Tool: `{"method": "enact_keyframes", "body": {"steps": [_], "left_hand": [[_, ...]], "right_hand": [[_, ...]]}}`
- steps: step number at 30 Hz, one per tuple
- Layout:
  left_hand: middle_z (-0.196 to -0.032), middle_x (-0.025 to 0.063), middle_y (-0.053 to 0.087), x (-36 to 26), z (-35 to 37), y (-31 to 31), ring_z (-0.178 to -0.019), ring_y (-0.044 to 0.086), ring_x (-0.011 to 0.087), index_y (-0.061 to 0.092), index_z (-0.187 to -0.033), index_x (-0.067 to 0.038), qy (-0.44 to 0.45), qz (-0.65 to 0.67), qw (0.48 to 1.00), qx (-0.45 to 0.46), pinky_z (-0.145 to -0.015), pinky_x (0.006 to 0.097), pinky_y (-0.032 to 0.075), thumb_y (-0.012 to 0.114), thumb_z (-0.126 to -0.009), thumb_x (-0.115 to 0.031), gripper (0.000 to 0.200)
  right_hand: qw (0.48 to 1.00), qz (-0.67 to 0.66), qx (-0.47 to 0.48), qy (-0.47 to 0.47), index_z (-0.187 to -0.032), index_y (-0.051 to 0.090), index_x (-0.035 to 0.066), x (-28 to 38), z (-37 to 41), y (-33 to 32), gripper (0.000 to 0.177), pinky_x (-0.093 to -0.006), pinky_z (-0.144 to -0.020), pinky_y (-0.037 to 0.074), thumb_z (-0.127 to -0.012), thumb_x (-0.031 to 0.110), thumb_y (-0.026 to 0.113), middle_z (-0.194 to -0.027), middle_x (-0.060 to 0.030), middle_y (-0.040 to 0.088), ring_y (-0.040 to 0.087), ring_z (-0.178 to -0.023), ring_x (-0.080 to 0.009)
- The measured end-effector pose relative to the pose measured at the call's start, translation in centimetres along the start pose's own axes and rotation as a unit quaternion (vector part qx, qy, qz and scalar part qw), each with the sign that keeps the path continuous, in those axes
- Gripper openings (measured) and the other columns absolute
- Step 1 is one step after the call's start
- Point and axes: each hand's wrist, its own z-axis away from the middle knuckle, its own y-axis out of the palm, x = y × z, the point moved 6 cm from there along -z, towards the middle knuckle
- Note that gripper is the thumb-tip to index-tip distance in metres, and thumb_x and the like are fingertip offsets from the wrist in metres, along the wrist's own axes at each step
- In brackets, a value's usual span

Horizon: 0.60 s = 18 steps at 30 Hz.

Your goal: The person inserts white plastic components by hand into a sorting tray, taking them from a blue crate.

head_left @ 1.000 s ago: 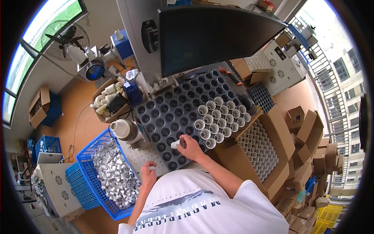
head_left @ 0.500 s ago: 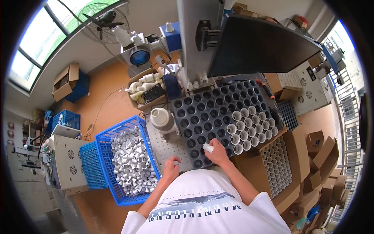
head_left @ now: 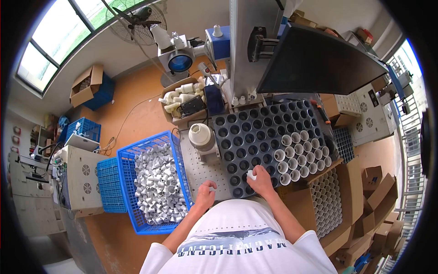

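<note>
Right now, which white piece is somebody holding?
The white piece in the right hand, over the tray; the others, in tray, box and basket, have no hand on them.

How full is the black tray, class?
The black tray is partly full: white cups sit in its near-right part, while many holes show bare.

- Across white short-sleeved fabric T-shirt (head_left: 242, 237): "MAGNIFICENT" in large dark capitals (head_left: 261, 247), upside down to the camera.
- Nearer the waist: small line of print (head_left: 232, 227), too tiny to read surely.
</note>
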Motion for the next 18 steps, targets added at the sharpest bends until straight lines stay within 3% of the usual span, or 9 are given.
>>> {"method": "enact_keyframes", "body": {"steps": [11,18], "left_hand": [[-0.090,0.0240,0.064,-0.5,-0.3,-0.1,-0.093,0.061,0.0419,0.060,-0.086,0.003,-0.004,0.012,1.000,-0.005,-0.086,0.0434,0.047,0.044,-0.066,0.007,0.026],[-0.090,0.0223,0.066,-0.4,-0.8,-1.5,-0.093,0.062,0.0390,0.060,-0.086,0.002,0.004,0.028,0.998,-0.057,-0.089,0.0417,0.046,0.043,-0.066,0.008,0.028]], "right_hand": [[1.000,0.026,0.001,0.007,-0.080,0.044,0.004,0.3,0.3,-0.2,0.033,-0.0445,-0.068,0.044,-0.074,0.019,0.073,-0.081,-0.0158,0.052,0.054,-0.078,-0.0378],[0.998,0.069,0.002,-0.003,-0.078,0.045,0.004,0.0,0.2,-0.2,0.033,-0.0457,-0.067,0.044,-0.074,0.020,0.074,-0.079,-0.0160,0.053,0.055,-0.078,-0.0392]]}}
